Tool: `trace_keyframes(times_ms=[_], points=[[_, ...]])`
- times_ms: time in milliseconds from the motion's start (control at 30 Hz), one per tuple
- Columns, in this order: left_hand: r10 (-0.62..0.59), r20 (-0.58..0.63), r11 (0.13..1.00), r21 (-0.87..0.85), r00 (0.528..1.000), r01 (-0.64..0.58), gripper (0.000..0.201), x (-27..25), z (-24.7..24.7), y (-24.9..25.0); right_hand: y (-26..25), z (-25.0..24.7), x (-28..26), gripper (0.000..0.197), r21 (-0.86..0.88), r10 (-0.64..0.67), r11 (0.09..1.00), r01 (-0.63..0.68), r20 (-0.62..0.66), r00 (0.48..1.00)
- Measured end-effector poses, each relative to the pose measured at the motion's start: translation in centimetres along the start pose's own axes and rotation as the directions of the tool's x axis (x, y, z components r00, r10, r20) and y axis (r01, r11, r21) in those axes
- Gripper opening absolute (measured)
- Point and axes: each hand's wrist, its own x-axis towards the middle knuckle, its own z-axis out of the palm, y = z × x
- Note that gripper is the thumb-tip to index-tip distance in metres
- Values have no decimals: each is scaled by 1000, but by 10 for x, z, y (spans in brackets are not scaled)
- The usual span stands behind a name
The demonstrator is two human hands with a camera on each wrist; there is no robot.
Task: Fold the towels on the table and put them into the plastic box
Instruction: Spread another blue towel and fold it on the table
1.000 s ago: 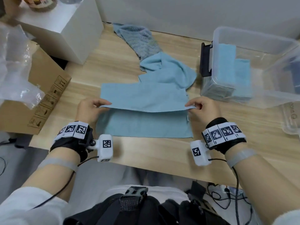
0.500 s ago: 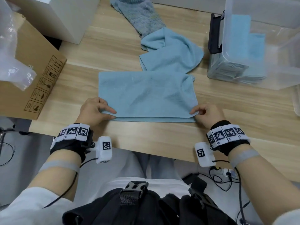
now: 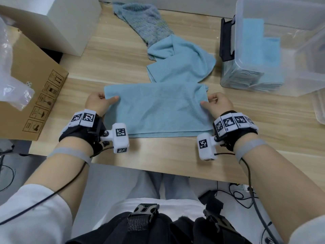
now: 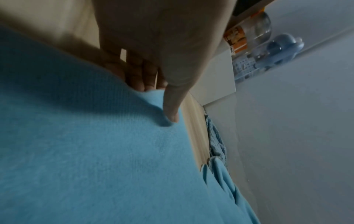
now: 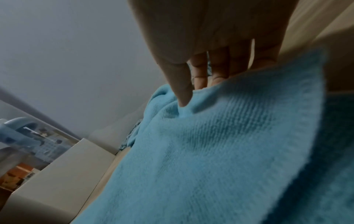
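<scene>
A light blue towel, folded double, lies on the wooden table in front of me. My left hand pinches its far left corner, thumb on top and fingers under the cloth. My right hand pinches the far right corner the same way, thumb pressing the blue towel. Behind it lie a crumpled light blue towel and a grey-blue knitted towel. The clear plastic box at the right holds folded blue towels.
A cardboard box with plastic wrap stands at the left table edge. A white box sits at the back left. A black latch sticks out of the plastic box's left side. A clear lid lies at the far right.
Both hands brought the towel's far edge down to the near edge, then moved back up to the far corners of the folded towel and pinched them.
</scene>
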Motion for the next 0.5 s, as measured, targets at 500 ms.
trace_keyframes(times_ms=[500], points=[[-54, -63, 903, -429, 997, 22, 13, 37, 10, 24, -8, -1, 39, 16, 245, 59, 969, -19, -157, 986]])
